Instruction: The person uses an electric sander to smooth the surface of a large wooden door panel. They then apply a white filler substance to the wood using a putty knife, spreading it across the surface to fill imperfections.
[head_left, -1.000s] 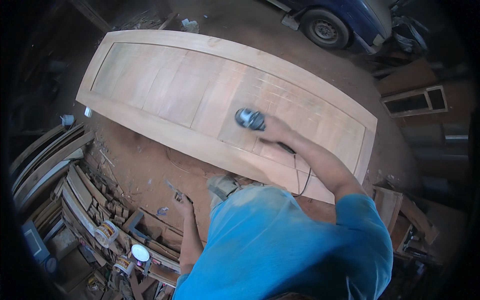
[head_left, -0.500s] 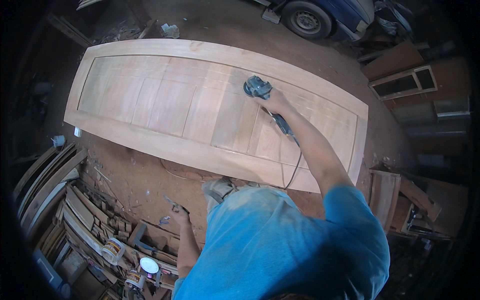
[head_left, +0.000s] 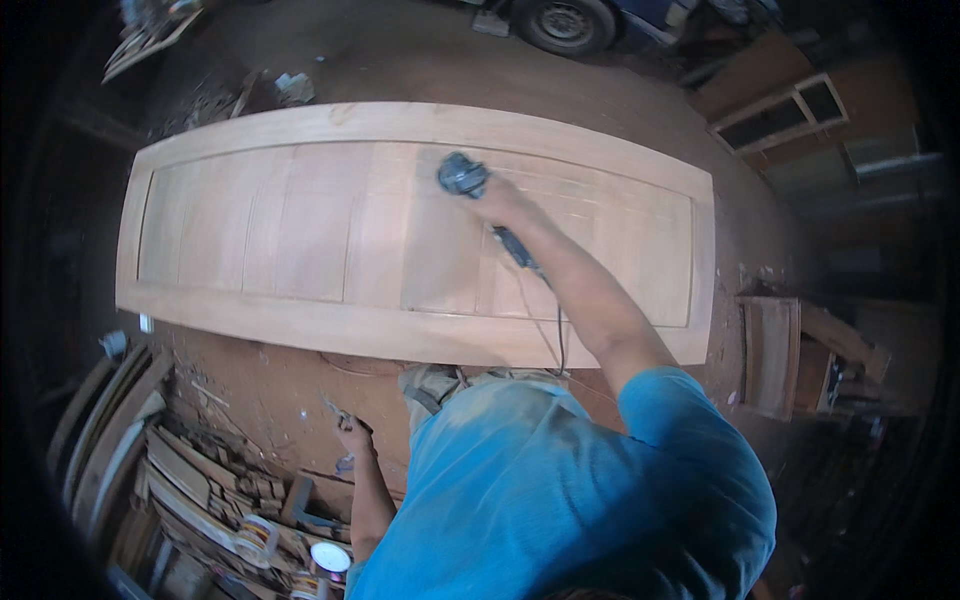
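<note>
My right hand [head_left: 502, 203] is closed around the body of a dark corded angle grinder [head_left: 462, 175]. Its round head is over the recessed planks of a large pale wooden panel door [head_left: 330, 335], above the middle; the hand hides part of the tool. From its rear end a black cord [head_left: 561, 340] drops over the near edge of the door. Low at my left side, my left hand [head_left: 352, 433] is closed on a small slim tool [head_left: 333, 407] with a dark handle and a thin pale tip. Its exact kind is too small to make out.
Stacked wood strips and offcuts [head_left: 180, 465] lie at the lower left, with a white tub [head_left: 257, 540] and a round white lid [head_left: 330, 556] among them. A wooden box frame [head_left: 770, 355] stands to the right. Beyond the door are a vehicle wheel [head_left: 565, 24] and a framed panel [head_left: 780, 115].
The right hand and grinder have shifted left across the door's planks. The whole view has turned slightly. The left hand stays low, still holding its small tool.
</note>
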